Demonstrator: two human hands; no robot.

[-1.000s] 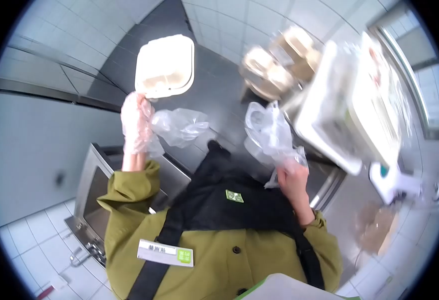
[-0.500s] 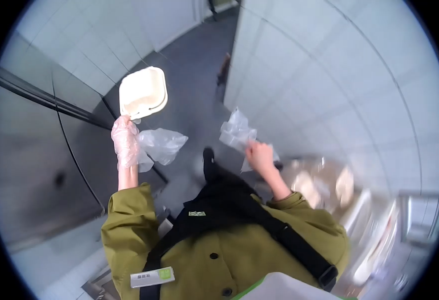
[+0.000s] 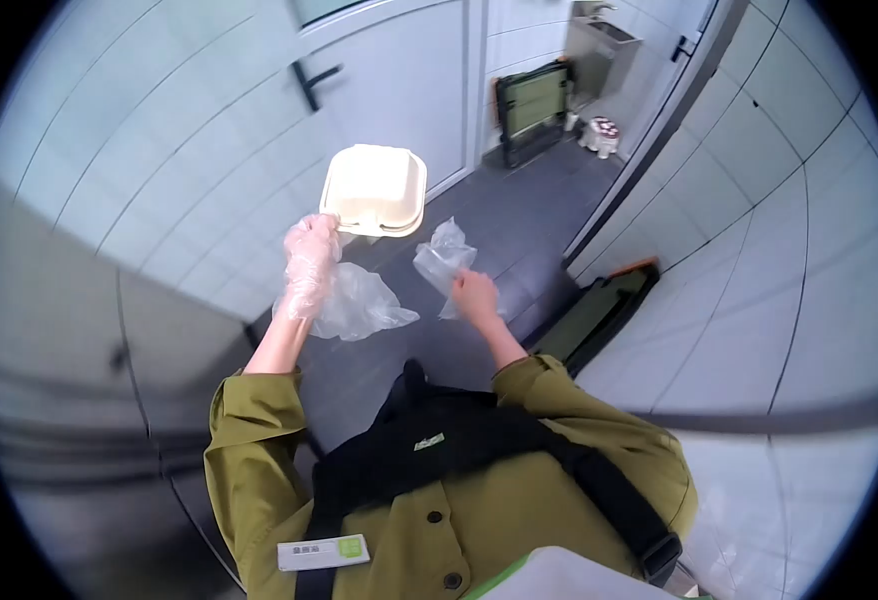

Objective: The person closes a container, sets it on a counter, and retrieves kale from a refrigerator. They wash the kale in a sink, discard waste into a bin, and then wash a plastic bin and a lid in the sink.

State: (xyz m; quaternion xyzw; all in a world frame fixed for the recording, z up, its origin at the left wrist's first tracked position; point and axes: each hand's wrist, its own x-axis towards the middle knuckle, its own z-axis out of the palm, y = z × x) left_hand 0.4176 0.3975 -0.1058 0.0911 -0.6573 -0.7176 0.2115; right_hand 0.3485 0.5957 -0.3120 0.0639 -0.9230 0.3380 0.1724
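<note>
A cream clamshell takeout box [image 3: 374,188] is held out in front of me with its lid down. My left hand [image 3: 309,258], in a clear plastic glove, grips its near left corner. Loose clear plastic [image 3: 361,306] hangs beside that wrist, below the box. To the right, my bare right hand [image 3: 475,297] is closed around a crumpled piece of thin clear plastic [image 3: 446,255], which sticks up past the fingers. The two hands are apart, and the right one does not touch the box.
Ahead is a pale door [image 3: 389,95] with a black handle [image 3: 314,83]. A folded green-panelled frame [image 3: 535,110] leans near a small stool [image 3: 600,136] and a metal sink [image 3: 602,55]. Another green folded item [image 3: 599,315] lies along the right tiled wall. Grey floor tiles [image 3: 529,215] run between.
My view has swung: the door, sink and stool are now in sight, and the cluttered items at lower right are gone from it. Both hands keep their holds and are closer together.
</note>
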